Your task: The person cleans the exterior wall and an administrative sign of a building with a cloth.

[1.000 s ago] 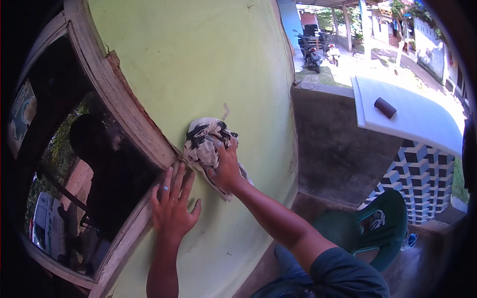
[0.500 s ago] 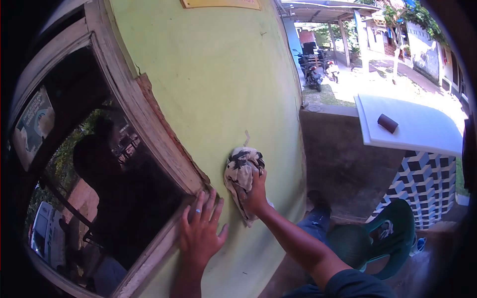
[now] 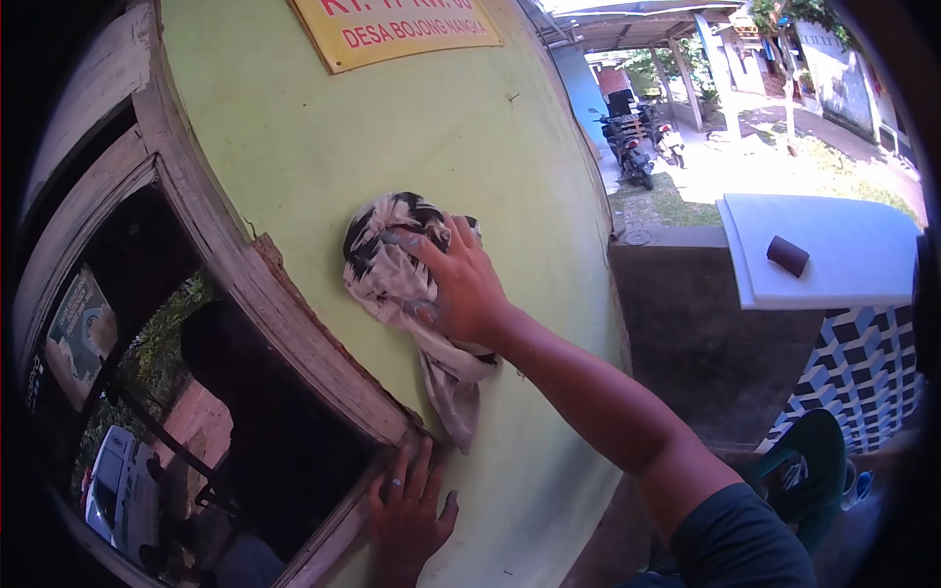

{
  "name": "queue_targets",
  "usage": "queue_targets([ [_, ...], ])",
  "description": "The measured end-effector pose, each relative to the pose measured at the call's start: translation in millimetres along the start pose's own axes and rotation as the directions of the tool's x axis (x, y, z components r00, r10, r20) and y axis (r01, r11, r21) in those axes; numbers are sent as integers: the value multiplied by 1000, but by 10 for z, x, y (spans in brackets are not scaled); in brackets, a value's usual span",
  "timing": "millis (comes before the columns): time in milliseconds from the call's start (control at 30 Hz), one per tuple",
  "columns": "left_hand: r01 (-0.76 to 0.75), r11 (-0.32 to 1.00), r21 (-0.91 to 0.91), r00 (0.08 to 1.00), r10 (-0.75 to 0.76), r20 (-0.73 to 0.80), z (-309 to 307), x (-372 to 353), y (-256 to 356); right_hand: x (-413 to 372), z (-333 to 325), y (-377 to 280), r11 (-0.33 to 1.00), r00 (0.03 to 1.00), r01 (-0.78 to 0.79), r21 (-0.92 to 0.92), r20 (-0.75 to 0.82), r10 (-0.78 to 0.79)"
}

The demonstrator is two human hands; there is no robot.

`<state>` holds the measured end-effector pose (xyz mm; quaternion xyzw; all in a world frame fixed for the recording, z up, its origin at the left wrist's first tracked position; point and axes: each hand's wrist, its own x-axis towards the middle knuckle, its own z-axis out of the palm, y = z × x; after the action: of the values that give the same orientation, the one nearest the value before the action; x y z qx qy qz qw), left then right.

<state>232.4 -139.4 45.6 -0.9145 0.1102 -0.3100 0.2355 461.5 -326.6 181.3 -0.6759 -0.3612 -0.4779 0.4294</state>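
Note:
My right hand (image 3: 459,284) presses a bunched cloth (image 3: 382,269), cream with black markings, against the light green wall (image 3: 323,147). Its fingers curl over the cloth, and a loose end hangs down below the palm. Lower down, my left hand (image 3: 412,514) rests with fingers spread at the bottom corner of the wooden window frame (image 3: 304,353). Nothing is in the left hand. Dark glass (image 3: 284,431) inside the frame reflects a person's outline and a vehicle.
A yellow sign (image 3: 402,34) hangs above on the wall. To the right, a brown roll (image 3: 788,257) lies on a white slab (image 3: 853,220) over a low wall (image 3: 686,333). A green plastic chair (image 3: 818,470) stands below. Motorbikes (image 3: 632,152) are parked outside.
My right hand has moved the cloth up and left along the wall. The view has tilted up, showing more of the yellow sign. My left hand stays by the frame corner.

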Motion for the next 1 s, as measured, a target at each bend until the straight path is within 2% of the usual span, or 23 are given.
queue_targets([
  [67,-13,1000,13,1000,13,-14,-64,52,-26,63,-93,514,983,980,-181,-33,-87,178],
  [100,-8,998,-56,1000,7,-15,-170,82,-37,62,-77,808,926,916,-377,-1,-149,373],
  [133,-1,992,-124,1000,-1,-18,-264,100,-59,29,-123,1055,829,812,-557,47,-177,556],
  [167,-6,992,-126,1000,4,-17,-316,112,-102,-77,-127,1388,712,706,-699,68,-88,702],
  [233,-16,992,-128,1000,13,-25,-480,197,-189,-353,-145,1535,740,743,-669,64,22,669],
  [300,-44,992,-118,999,42,-14,-625,318,-249,-413,-190,1041,888,888,-460,-25,11,460],
  [333,-33,992,-125,999,28,-43,-725,432,-291,-367,-217,700,898,892,-438,-46,103,441],
  [367,-129,991,-36,991,129,20,-856,553,-321,-347,-175,515,970,958,-221,-96,165,235],
  [400,-222,974,44,972,218,93,-964,674,-339,-264,-163,387,998,974,24,-66,228,-8],
  [433,-197,980,30,978,195,71,-1057,838,-357,-165,-131,280,983,969,131,-132,225,-99],
  [467,-242,970,33,968,240,73,-1165,1033,-391,-78,-179,343,978,962,158,-137,244,-121],
  [500,-297,954,45,952,292,93,-1247,1224,-435,32,-190,405,979,940,173,-112,316,-130],
  [533,-268,963,35,961,264,84,-1293,1433,-444,110,-184,459,981,917,175,-83,375,-132],
  [667,-192,970,147,981,196,-9,-1094,2119,-565,299,-312,774,976,942,186,-111,303,-145],
  [700,-159,967,198,980,179,-88,-1014,2238,-557,391,-393,860,974,941,142,-175,329,-78],
  [733,-109,964,242,972,155,-179,-944,2313,-528,485,-434,1027,971,937,159,-178,336,-91],
  [800,-12,978,208,974,58,-219,-916,2322,-423,679,-494,1489,991,985,-52,-127,159,72],
  [867,62,960,273,979,-5,-205,-918,2329,-374,866,-493,2106,971,989,-149,-186,-35,146],
  [933,88,952,294,980,-30,-196,-876,2361,-300,1118,-579,2710,942,960,-281,-185,-42,278],
  [1000,97,961,260,984,-54,-168,-840,2420,-246,1139,-622,2871,950,969,-246,-194,-42,242],
])
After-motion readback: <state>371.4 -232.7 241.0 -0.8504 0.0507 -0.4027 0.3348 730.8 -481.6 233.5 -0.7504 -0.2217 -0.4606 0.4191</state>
